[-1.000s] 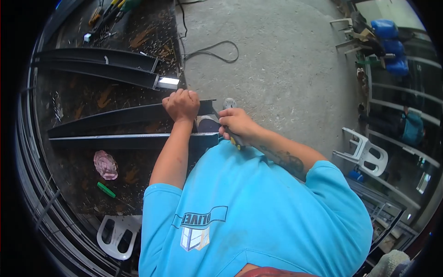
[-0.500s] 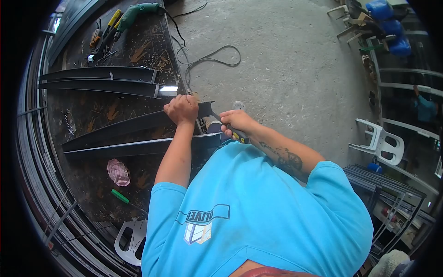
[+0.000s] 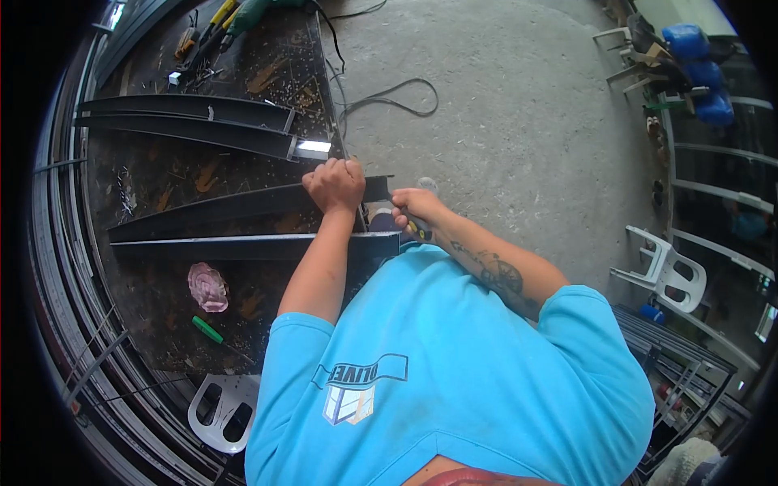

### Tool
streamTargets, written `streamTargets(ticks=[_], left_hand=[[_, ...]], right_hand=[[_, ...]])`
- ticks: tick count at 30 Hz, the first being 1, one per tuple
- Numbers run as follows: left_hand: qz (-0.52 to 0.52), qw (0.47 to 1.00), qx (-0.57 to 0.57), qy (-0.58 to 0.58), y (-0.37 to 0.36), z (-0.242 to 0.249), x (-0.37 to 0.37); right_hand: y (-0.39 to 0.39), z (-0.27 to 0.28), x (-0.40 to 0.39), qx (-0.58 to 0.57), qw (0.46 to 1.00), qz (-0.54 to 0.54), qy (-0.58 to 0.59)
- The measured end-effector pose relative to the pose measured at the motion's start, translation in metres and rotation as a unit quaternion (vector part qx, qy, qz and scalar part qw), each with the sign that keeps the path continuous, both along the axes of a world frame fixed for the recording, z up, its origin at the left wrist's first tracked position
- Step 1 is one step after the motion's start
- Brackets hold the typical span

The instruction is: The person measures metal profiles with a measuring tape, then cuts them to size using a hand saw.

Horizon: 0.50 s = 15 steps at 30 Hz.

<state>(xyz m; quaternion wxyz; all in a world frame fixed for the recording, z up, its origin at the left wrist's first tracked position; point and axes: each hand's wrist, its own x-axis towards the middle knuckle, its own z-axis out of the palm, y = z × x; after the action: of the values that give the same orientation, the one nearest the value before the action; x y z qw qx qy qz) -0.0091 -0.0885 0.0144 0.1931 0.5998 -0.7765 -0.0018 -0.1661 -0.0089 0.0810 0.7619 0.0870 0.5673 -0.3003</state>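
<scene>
My left hand is closed on a dark metal profile, near its end at the bench edge. Gripped in my right hand is a screwdriver with a black and yellow handle. Its front end points toward the profile's end, but the tip cannot be made out. A second dark profile with a pale upper edge lies nearer my body. Farther off, a pair of dark profiles rests on the bench, with a shiny metal piece at one end.
On the dark workbench are a green drill, a crumpled pink cloth and a green-handled tool. A cable loops over the floor. White plastic chairs stand at the right and lower left.
My view has shifted slightly, so the bench things sit farther right. My left hand still grips the profile; the screwdriver in my right hand remains at its end, the handle angled more steeply.
</scene>
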Motion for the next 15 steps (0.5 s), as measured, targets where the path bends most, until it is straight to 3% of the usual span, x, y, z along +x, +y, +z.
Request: streamTargets(ticks=[6,9,11,15], left_hand=[[0.002,0.999,0.031,-0.02,-0.001,0.0,-0.001],[0.002,1.0,0.03,-0.003,0.0,-0.001,-0.001],[0.001,0.999,0.032,0.004,-0.001,0.002,-0.001],[0.002,0.999,0.041,0.006,-0.001,0.002,-0.001]], right_hand=[[0.009,-0.001,0.007,-0.005,1.0,0.005,0.031],[0.028,0.056,-0.003,0.005,1.0,0.011,0.018],[0.041,0.089,-0.03,0.009,0.997,0.004,-0.079],[0.044,0.104,-0.048,-0.123,0.991,0.014,0.059]])
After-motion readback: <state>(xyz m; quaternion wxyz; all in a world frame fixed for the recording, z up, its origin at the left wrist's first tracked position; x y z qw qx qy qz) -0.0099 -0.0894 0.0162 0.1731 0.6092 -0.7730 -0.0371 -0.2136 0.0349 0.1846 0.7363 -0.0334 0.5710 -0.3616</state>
